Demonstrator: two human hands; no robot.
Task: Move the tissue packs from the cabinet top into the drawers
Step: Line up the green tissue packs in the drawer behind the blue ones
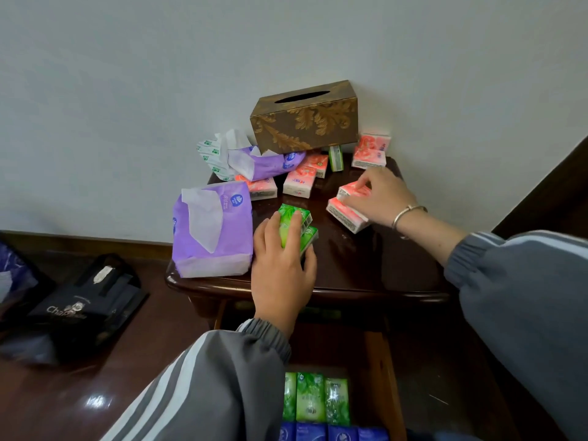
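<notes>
Head view: two green packs [294, 230] stacked near front of top [366, 265]; two pink packs [345, 216] at right, well apart from them
Left hand [281, 268]: fingers curled over the green packs, grasping both
Right hand [380, 198]: fingertips pinch the upper of the pink packs; hold on the lower one cannot be told
Drawer [378, 377]: open below the top, rows of packs standing inside
Risk 1: lower pack of either stack may slip out on lifting; wrap looks slick, grip bears mostly on the upper one
Risk 2: left hand is just beside purple pack [213, 230] at the left edge; a sideways drag could push it off
Risk 3: both arms heading to one drawer could collide; a dropped pack may topple the rows
</notes>
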